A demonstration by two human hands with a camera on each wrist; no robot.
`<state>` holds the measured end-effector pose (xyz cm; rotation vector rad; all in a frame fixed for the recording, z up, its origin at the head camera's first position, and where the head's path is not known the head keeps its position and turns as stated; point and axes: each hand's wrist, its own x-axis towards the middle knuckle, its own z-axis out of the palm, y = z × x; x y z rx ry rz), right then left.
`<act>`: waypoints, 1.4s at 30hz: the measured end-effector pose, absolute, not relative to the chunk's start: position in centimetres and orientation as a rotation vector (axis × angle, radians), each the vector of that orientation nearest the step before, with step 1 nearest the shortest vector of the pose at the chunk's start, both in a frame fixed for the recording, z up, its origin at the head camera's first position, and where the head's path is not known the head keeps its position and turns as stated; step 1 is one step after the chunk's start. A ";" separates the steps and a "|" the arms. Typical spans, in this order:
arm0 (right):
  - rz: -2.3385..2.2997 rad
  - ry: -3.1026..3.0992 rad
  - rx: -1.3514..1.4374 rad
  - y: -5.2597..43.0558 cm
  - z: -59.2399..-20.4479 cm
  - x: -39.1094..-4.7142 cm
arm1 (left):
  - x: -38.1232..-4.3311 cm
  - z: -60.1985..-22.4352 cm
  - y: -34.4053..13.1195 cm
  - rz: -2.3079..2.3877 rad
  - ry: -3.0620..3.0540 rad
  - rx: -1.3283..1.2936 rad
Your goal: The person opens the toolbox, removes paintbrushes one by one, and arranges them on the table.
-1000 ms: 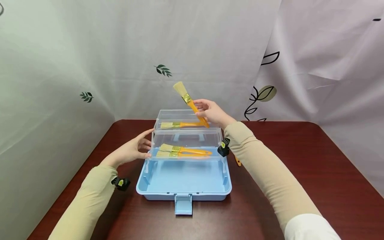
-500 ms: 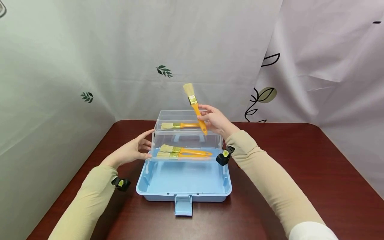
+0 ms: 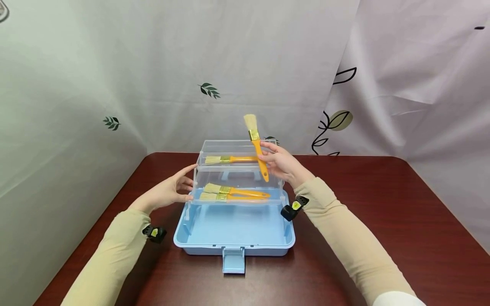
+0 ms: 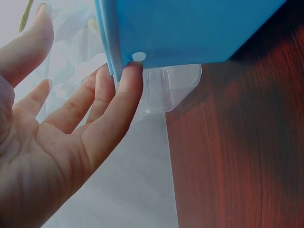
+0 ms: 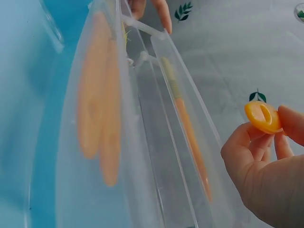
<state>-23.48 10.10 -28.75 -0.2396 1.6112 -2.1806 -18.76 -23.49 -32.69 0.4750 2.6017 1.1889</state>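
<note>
My right hand [image 3: 283, 165] pinches a paintbrush [image 3: 254, 135] by its orange handle, bristles up, over the right part of the clear trays. In the right wrist view the handle's end [image 5: 259, 116] points toward the camera. A blue toolbox [image 3: 237, 225] stands unfolded on the table. One paintbrush [image 3: 225, 160] lies in its upper tray [image 3: 229, 146], and two overlapping paintbrushes [image 3: 229, 196] in the lower tray [image 3: 275, 197]. At the trays' left end my left hand [image 3: 164, 191] has its thumb by the lower tray; a fingertip touches the box's side [image 4: 180, 33] in the left wrist view.
The toolbox's latch [image 3: 234, 263] hangs down at the front. Dark red wooden table [image 3: 367, 204] extends on both sides. Behind it hangs a pale cloth [image 3: 168, 85] with leaf prints. A black wrist camera [image 3: 294, 208] sits on the right sleeve.
My right hand has moved to the right and a little down with the paintbrush, which now stands more upright. The left hand stays in place.
</note>
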 end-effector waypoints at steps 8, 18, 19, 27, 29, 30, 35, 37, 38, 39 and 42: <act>-2.152 1.621 -0.271 11.4 -29.3 -22.7 | -18.7 -32.6 -23.5 1.185 2.607 0.494; -2.125 1.553 -0.368 13.2 -29.7 -22.1 | -18.5 -32.9 -23.6 1.194 2.596 0.522; -2.123 1.558 -0.371 13.4 -29.7 -22.0 | -18.5 -32.9 -23.6 1.197 2.593 0.523; -2.109 1.626 -0.355 15.3 -30.2 -21.9 | -18.7 -32.8 -23.6 1.212 2.583 0.515; -2.117 1.628 -0.349 15.8 -30.4 -21.9 | -18.8 -32.8 -23.6 1.211 2.582 0.515; -2.120 1.635 -0.344 16.1 -30.6 -21.9 | -18.8 -32.8 -23.7 1.210 2.583 0.516; -2.128 1.656 -0.292 17.7 -31.5 -21.9 | -18.8 -32.9 -23.6 1.214 2.582 0.521; -2.126 1.653 -0.269 18.4 -32.0 -21.9 | -18.8 -32.9 -23.6 1.216 2.580 0.519; -2.125 1.649 -0.257 18.7 -32.1 -22.0 | -18.8 -32.8 -23.6 1.217 2.580 0.517; -2.124 1.647 -0.246 19.1 -32.3 -22.0 | -18.8 -32.9 -23.6 1.217 2.579 0.516; -2.124 1.645 -0.216 20.1 -32.8 -22.0 | -18.8 -32.9 -23.6 1.213 2.582 0.512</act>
